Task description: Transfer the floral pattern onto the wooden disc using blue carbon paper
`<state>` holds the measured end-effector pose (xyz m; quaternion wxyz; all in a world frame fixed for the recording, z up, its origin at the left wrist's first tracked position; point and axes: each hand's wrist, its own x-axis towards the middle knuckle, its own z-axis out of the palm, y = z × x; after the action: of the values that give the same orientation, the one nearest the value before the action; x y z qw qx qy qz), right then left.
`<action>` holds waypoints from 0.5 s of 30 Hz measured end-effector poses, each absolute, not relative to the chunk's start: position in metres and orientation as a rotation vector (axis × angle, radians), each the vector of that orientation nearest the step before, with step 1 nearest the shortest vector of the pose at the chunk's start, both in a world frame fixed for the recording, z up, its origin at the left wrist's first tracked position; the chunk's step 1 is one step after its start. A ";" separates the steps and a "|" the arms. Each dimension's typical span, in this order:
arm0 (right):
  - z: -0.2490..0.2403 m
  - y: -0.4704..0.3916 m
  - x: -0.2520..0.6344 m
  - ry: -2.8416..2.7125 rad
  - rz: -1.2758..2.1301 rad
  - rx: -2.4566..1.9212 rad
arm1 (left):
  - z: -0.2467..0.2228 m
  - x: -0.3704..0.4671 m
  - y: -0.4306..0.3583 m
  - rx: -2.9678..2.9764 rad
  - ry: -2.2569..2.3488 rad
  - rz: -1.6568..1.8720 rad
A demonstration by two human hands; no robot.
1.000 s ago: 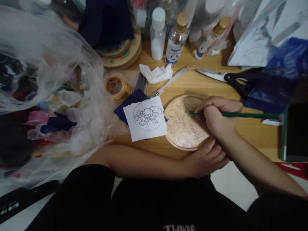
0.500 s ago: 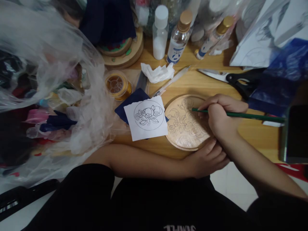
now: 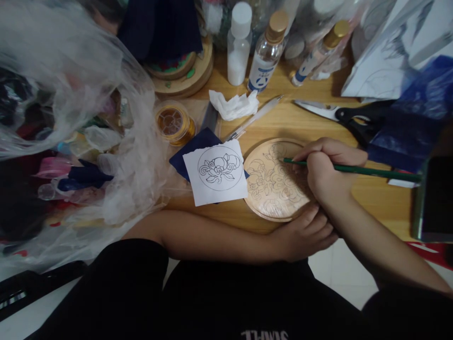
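Note:
A dark green pencil [image 3: 377, 173] is pinched in my right hand [image 3: 323, 167], its tip on the upper part of a round wooden board [image 3: 261, 208]. Pencilled flowers and leaves cover the pale face of the board. My left hand [image 3: 307, 234] holds the near right rim, fingers curled and partly hidden under my right wrist. Left of the board lies a torn white paper [image 3: 200, 191] with a printed flower design in a circle. It overlaps a dark blue sheet [image 3: 181, 160] and comes up to the board's left edge.
Behind are a spool of golden wire [image 3: 173, 123], crumpled tissue [image 3: 234, 105], a clear pen [image 3: 256, 117], black-handled scissors [image 3: 348, 115] and several bottles [image 3: 264, 61]. A cluttered plastic bag [image 3: 130, 179] fills the left; a dark-screened device [image 3: 433, 198] stands right.
The view has shifted very slightly. Both hands, the pencil and the board keep almost the same positions, and the pencil tip stays near the same spot on the drawing.

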<state>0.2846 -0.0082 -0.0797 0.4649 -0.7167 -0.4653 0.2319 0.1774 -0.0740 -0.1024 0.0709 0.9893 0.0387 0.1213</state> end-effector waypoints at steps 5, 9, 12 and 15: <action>-0.081 -0.008 0.287 -1.182 0.568 -1.736 | -0.103 0.177 -0.074 3.005 0.086 0.329; -0.080 -0.009 0.286 -1.143 0.605 -1.712 | -0.102 0.177 -0.074 3.012 0.039 0.239; -0.080 -0.008 0.286 -1.132 0.597 -1.694 | -0.101 0.178 -0.073 2.991 0.049 0.245; -0.080 -0.008 0.286 -1.148 0.584 -1.702 | -0.102 0.178 -0.074 2.979 0.077 0.313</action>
<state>0.2856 -0.0076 -0.0800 0.4826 -0.6983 -0.4713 0.2395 0.1781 -0.0743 -0.1022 0.0724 0.9916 0.0255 0.1042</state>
